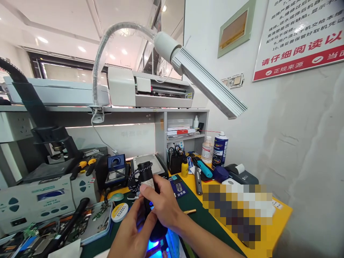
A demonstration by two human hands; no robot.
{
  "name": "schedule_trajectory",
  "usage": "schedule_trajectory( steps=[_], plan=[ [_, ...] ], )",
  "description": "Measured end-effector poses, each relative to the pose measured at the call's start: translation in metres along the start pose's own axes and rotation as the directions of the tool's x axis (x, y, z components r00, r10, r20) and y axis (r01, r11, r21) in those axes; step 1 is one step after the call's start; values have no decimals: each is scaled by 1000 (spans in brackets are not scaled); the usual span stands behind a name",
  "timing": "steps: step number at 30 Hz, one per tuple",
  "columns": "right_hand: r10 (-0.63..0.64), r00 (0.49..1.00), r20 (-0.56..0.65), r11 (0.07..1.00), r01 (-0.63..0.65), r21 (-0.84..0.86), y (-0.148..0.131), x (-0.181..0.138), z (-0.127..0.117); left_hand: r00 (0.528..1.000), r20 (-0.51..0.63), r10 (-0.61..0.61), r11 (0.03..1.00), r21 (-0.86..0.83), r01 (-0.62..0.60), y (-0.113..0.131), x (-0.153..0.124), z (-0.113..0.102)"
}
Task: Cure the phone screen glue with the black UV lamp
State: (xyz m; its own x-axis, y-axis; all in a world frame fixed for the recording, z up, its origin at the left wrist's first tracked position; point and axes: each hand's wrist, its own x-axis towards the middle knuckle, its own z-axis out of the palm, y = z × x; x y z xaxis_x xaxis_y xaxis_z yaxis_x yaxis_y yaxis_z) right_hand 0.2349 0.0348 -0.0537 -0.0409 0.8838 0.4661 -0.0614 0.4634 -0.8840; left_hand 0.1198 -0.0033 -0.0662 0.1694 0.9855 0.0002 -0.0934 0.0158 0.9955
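A black cylindrical torch-like lamp (146, 179) with a braided wrist cord is held upright-tilted over the green mat (193, 211); blue light glows from its lower end. My right hand (161, 204) wraps around its middle from the right. My left hand (131, 233) grips its lower part from below and left. Both hands are closed on it. What lies under the blue glow is hidden by my hands.
A grey soldering station (37, 204) and a tray of circuit parts (80, 225) sit at left. A gooseneck desk lamp (204, 82) hangs overhead. Bottles, a spray can (219, 148), tools and a tool holder (176, 157) crowd the yellow bench (279, 218) by the wall.
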Motion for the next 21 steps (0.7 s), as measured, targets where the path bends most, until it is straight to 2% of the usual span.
schedule_trajectory(
  steps=[2, 7, 21],
  plan=[
    [2, 1000, -1, 1000, -2, -3, 0, 0, 0, 1000, -2, -9, 1000, -3, 9, 0, 0, 0],
    [0, 1000, -1, 1000, 0, -12, 1, -1, 1, 990, -33, 138, 990, 23, -137, -5, 5, -1],
    [-3, 1000, -3, 1000, 3, -23, 1, 0, 0, 997, 39, 61, 995, 76, -64, -1, 4, -4]
  ],
)
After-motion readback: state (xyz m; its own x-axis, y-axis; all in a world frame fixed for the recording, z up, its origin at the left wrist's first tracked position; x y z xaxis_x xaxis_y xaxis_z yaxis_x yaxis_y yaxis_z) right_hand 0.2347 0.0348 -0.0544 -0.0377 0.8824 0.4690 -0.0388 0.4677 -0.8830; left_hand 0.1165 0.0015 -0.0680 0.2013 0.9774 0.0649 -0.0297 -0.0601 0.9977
